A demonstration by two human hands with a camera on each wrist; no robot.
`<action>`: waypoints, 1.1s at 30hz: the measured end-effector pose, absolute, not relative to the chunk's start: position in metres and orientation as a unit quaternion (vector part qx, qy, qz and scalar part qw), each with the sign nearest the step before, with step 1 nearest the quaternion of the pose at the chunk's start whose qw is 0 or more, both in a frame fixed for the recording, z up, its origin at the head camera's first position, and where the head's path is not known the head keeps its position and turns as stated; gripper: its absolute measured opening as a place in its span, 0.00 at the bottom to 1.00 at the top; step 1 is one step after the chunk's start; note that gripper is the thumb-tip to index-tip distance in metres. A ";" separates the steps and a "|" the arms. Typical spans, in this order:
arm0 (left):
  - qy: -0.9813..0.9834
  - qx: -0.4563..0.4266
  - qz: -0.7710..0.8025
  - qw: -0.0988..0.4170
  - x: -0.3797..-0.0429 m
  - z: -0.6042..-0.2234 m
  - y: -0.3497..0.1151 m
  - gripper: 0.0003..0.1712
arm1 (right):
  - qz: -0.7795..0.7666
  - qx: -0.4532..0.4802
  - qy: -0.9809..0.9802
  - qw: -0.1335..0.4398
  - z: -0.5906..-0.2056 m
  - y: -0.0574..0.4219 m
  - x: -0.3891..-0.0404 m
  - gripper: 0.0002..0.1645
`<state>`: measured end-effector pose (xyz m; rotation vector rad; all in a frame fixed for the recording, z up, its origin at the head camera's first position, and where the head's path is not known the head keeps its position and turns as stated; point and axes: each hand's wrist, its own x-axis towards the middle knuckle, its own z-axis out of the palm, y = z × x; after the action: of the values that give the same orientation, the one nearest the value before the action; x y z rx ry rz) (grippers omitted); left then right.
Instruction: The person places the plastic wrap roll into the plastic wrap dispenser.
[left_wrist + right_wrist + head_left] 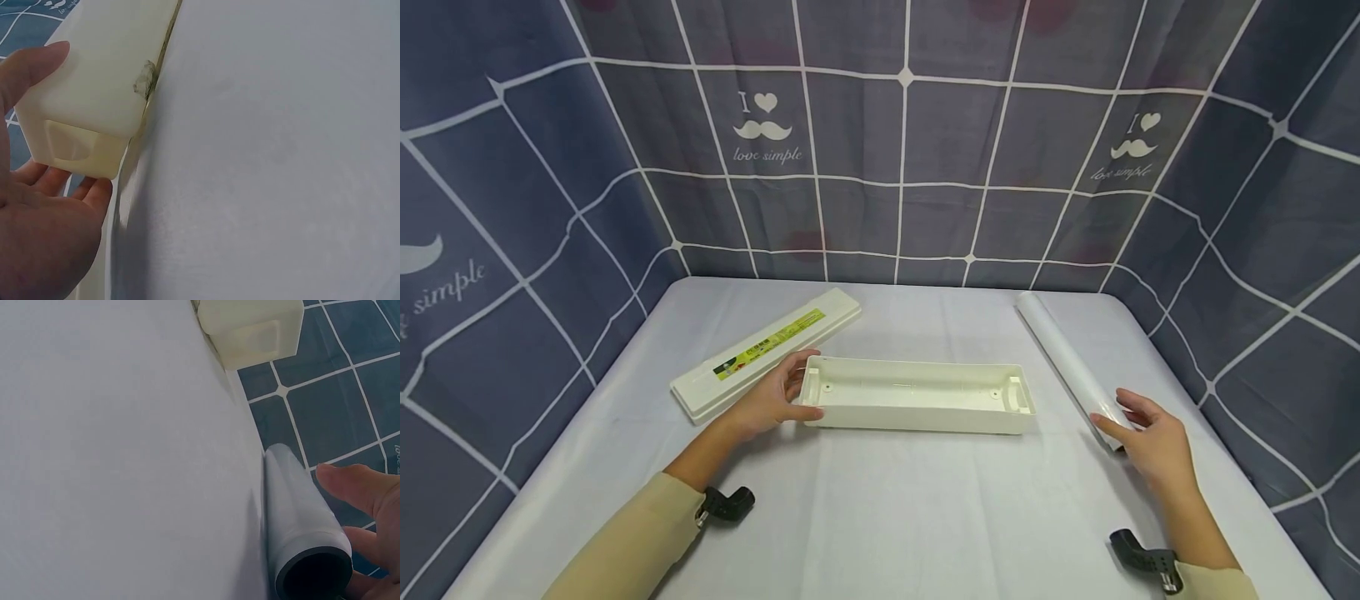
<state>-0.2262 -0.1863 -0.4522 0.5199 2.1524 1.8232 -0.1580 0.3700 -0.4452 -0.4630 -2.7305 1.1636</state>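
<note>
A long cream plastic box [917, 417], its hollow side showing, lies across the middle of the table. My left hand [775, 396] holds its left end, thumb on the near wall and fingers around the end. Up close in the left wrist view, the box's end [81, 147] has a recessed tab, with fingertips beneath it. On the right lies a glossy white roll [1063, 358], slanting away from me. Over its near end is my right hand [1153, 442], thumb across the top and fingers loosely spread. The right wrist view shows the roll's dark hollow end [314, 575].
A cream lid [707, 383] with a green and yellow label lies slanted behind my left hand. White cloth [910, 517] covers the table. Dark blue-grey checked curtains [857, 125] stand at the back and both sides. Each wrist carries a black camera mount [730, 504].
</note>
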 end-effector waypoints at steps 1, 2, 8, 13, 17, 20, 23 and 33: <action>0.744 0.182 0.629 0.135 -0.226 -0.452 -0.186 0.60 | 0.389 -0.154 -0.906 0.064 -0.445 0.370 -0.158 0.51; 0.744 0.184 0.628 0.134 -0.225 -0.451 -0.186 0.60 | 0.390 -0.155 -0.906 0.058 -0.445 0.371 -0.159 0.51; 0.743 0.180 0.630 0.137 -0.226 -0.450 -0.185 0.59 | 0.395 -0.157 -0.905 0.032 -0.448 0.374 -0.166 0.51; 0.742 0.178 0.631 0.140 -0.226 -0.451 -0.185 0.60 | 0.377 -0.137 -0.915 0.036 -0.451 0.376 -0.173 0.50; 0.741 0.176 0.632 0.141 -0.226 -0.452 -0.185 0.60 | 0.362 -0.128 -0.923 0.029 -0.452 0.379 -0.178 0.51; 0.740 0.176 0.634 0.144 -0.226 -0.452 -0.184 0.60 | 0.356 -0.128 -0.925 0.022 -0.451 0.380 -0.180 0.52; 0.738 0.177 0.635 0.145 -0.226 -0.452 -0.184 0.59 | 0.354 -0.129 -0.926 0.017 -0.450 0.380 -0.182 0.53; 0.741 0.176 0.631 0.148 -0.227 -0.453 -0.182 0.60 | 0.351 -0.126 -0.927 0.033 -0.450 0.378 -0.182 0.50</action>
<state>-0.2268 -0.1820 -0.4528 0.5064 2.1302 1.8164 -0.1825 0.3781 -0.4501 -0.3871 -2.8526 1.0804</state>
